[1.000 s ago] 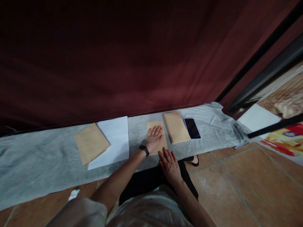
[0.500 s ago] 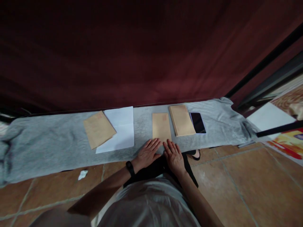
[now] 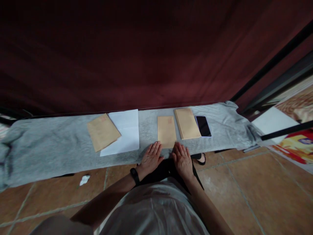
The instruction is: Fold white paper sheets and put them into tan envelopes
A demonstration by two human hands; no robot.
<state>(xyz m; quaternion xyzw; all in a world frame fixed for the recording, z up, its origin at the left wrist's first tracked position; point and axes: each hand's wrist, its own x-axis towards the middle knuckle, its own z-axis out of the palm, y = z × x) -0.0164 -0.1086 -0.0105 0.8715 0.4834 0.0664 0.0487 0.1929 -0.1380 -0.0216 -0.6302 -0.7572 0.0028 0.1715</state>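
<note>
A single brown envelope (image 3: 166, 130) lies flat on the grey cloth surface (image 3: 61, 147) in front of me. At its lower left corner rests my left hand (image 3: 151, 159), palm down with fingers stretched out. My right hand (image 3: 182, 160) lies palm down by the lower right corner, its fingers extended and nothing held. To the right is a stack of brown envelopes (image 3: 187, 124), with a dark-screened phone (image 3: 203, 126) beside it. On the left, another brown envelope (image 3: 103, 132) partly overlaps a white paper sheet (image 3: 127, 133).
A dark red curtain (image 3: 146, 58) hangs behind the cloth-covered surface. Black bars (image 3: 274, 65) and colourful printed material (image 3: 297, 145) are at the right. A crumpled white scrap (image 3: 84, 180) lies on the tiled floor (image 3: 234, 189).
My hands have moved apart, the right one shifting right and the left slightly left, so more of the middle envelope's lower edge shows. The view has shifted slightly.
</note>
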